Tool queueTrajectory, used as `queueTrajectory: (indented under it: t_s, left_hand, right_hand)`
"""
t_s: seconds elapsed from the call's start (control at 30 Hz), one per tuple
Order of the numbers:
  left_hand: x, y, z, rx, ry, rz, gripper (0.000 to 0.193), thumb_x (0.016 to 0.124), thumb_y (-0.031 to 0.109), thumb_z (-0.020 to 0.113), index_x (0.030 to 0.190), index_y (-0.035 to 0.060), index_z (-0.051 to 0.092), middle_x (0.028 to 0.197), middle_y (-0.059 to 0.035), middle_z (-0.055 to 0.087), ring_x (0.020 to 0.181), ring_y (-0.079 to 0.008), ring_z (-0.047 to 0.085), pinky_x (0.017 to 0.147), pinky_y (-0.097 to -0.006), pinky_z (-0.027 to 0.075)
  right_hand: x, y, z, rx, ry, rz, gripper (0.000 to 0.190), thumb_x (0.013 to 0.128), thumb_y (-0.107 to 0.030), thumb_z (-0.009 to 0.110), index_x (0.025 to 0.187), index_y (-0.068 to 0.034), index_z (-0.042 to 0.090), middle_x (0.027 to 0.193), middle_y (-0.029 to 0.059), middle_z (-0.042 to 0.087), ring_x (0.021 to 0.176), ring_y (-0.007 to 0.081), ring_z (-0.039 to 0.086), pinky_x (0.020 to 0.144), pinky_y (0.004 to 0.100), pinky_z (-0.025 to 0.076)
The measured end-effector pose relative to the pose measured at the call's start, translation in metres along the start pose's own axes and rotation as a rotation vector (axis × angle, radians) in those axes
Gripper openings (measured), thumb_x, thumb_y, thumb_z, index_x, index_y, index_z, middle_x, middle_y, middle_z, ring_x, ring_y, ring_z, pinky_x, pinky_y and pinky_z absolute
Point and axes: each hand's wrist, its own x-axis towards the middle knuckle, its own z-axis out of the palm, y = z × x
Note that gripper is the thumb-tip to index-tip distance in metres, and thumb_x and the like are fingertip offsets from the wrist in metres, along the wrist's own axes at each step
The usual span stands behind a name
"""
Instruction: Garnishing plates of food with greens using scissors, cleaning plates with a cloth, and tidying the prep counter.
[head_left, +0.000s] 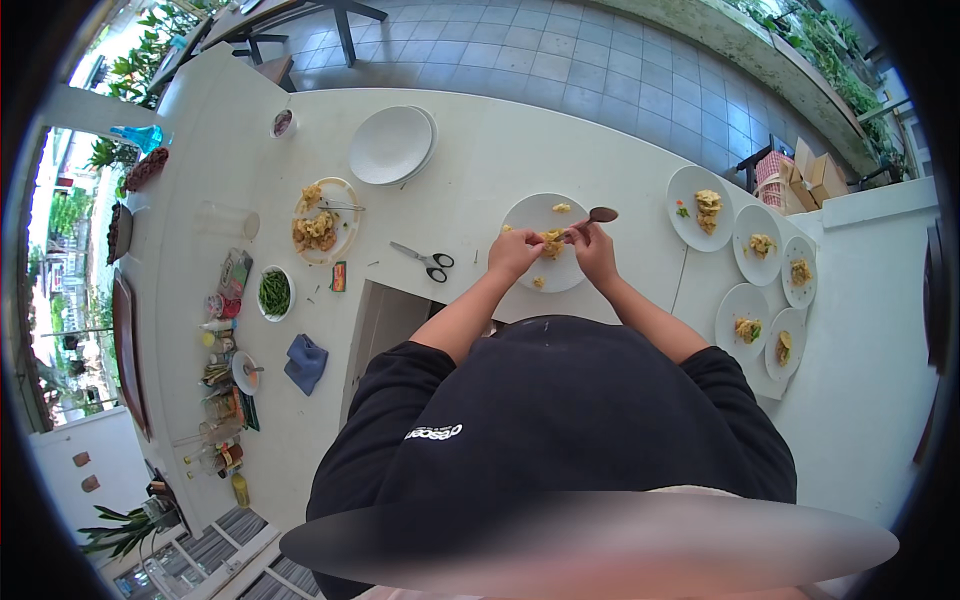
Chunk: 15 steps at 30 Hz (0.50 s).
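Note:
Both my hands are over a white plate with pieces of golden fried food on it. In my right hand is a dark brown spoon, its bowl pointing away to the right and its thin end towards the plate's middle. My left hand has its fingertips drawn together beside a fried piece at the centre; whether they pinch something is too small to tell. Smaller fried bits lie near the rim, one at the far side and another at the near side.
Several plates of fried food stand at right. To the left are black-handled scissors, a plate of fritters with tongs, stacked white plates, a bowl of chopped greens, a blue cloth and bottles.

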Motion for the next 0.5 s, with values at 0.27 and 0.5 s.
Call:
queueTrajectory:
  t_s: [0.27, 0.5]
  left_hand:
    - [0.008, 0.006, -0.002, -0.09, 0.03, 0.057, 0.02, 0.073, 0.026, 0.069, 0.086, 0.0109, 0.071, 0.082, -0.009, 0.068, 0.077, -0.0223, 0.066, 0.071, -0.0323, 0.051]
    - [0.01, 0.01, -0.004, 0.085, -0.009, 0.108, 0.018, 0.073, 0.027, 0.067, 0.084, 0.0132, 0.071, 0.082, -0.0093, 0.068, 0.077, -0.0255, 0.065, 0.07, -0.0354, 0.051]
  right_hand:
    - [-0.005, -0.001, 0.0, -0.154, -0.11, -0.064, 0.005, 0.087, 0.0, 0.054, 0.09, 0.004, 0.054, 0.079, 0.0126, 0.065, 0.077, 0.0193, 0.067, 0.067, 0.0278, 0.052]
    - [-0.006, 0.001, -0.002, -0.158, -0.107, -0.036, 0.006, 0.087, -0.001, 0.054, 0.09, 0.004, 0.055, 0.079, 0.0135, 0.065, 0.075, 0.0196, 0.067, 0.065, 0.0276, 0.051]
